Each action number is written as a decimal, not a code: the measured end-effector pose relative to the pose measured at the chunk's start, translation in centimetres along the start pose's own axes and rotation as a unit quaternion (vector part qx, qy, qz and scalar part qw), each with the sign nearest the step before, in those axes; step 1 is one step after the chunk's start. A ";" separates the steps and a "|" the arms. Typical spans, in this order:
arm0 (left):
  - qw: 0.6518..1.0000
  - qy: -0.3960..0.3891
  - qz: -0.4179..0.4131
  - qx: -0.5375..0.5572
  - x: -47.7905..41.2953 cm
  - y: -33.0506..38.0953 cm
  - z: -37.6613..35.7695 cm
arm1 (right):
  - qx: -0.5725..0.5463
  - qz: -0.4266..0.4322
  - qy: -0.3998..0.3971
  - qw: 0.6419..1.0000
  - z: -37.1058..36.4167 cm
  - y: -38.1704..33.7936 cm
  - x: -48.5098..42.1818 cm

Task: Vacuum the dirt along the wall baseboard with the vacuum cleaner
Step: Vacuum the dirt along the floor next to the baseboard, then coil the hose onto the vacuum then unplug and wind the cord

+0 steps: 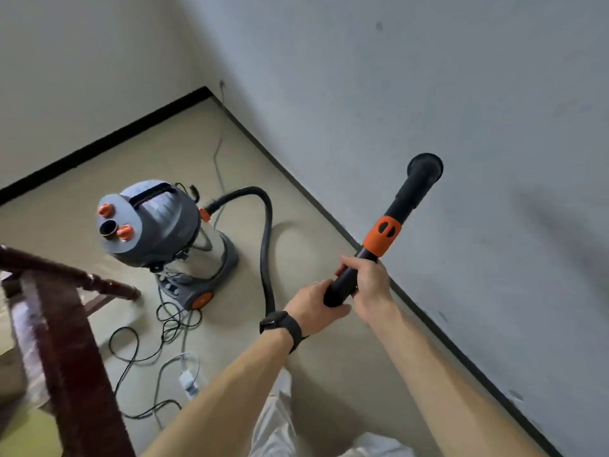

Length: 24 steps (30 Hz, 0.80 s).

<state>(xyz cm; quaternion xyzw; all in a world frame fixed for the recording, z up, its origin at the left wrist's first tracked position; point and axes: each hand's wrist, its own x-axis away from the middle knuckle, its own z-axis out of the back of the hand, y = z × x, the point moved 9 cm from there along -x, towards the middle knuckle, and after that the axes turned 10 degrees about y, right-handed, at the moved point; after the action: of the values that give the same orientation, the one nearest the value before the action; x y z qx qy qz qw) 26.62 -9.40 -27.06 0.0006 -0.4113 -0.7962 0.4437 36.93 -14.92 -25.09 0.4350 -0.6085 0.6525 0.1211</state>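
Note:
A grey canister vacuum cleaner (161, 225) with orange knobs stands on the beige floor near the corner. Its black hose (266, 252) loops from the canister toward my hands. Both hands hold the black wand (389, 232) with an orange collar, raised off the floor, its round open end (425, 166) up in front of the wall. My right hand (369, 285) grips the wand's lower part. My left hand (316, 308), a black watch on its wrist, holds the wand's bottom end. The dark baseboard (428, 324) runs along the right wall below the wand.
A dark wooden chair or rail (56, 324) stands at the left. Black power cords (155, 331) and a white plug strip (189, 380) lie on the floor by the vacuum. A second black baseboard (99, 146) lines the far wall. My light trousers show at the bottom.

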 end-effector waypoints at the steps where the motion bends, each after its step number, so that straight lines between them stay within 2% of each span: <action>1: 1.000 0.009 -0.007 0.011 0.8 1.3 1.5 | 0.009 0.020 -0.016 1.000 -0.6 -1.6 1.5; 5: 0.998 0.036 -0.014 0.058 3.2 4.7 7.6 | 0.047 0.103 -0.064 0.991 -4.3 -7.2 6.5; 9: 0.987 0.073 -0.017 0.142 3.8 4.8 14.9 | 0.119 0.172 -0.145 0.967 -12.3 -10.8 10.6; 14: 0.974 0.136 -0.019 0.182 2.4 1.9 24.5 | 0.266 0.277 -0.239 0.892 -24.7 -12.8 14.2; 18: 0.967 0.186 -0.031 0.170 0.2 -0.2 31.9 | 0.338 0.443 -0.221 0.801 -34.4 -15.0 16.3; 20: 0.958 0.214 -0.033 0.187 -0.5 -1.4 34.9 | 0.358 0.491 -0.222 0.763 -38.4 -15.3 17.1; 22: 0.949 0.229 -0.032 0.215 -1.1 -2.7 37.2 | 0.384 0.509 -0.223 0.737 -41.7 -15.0 17.0; 24: 0.942 0.235 -0.021 0.238 -1.6 -4.4 39.1 | 0.396 0.512 -0.219 0.730 -44.2 -14.9 16.0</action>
<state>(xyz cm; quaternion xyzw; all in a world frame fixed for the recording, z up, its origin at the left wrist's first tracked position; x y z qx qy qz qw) 10.16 18.48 -4.69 0.3019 -0.4725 -0.6617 0.4978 19.13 22.33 1.82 0.1968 -0.4353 0.6839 -0.5514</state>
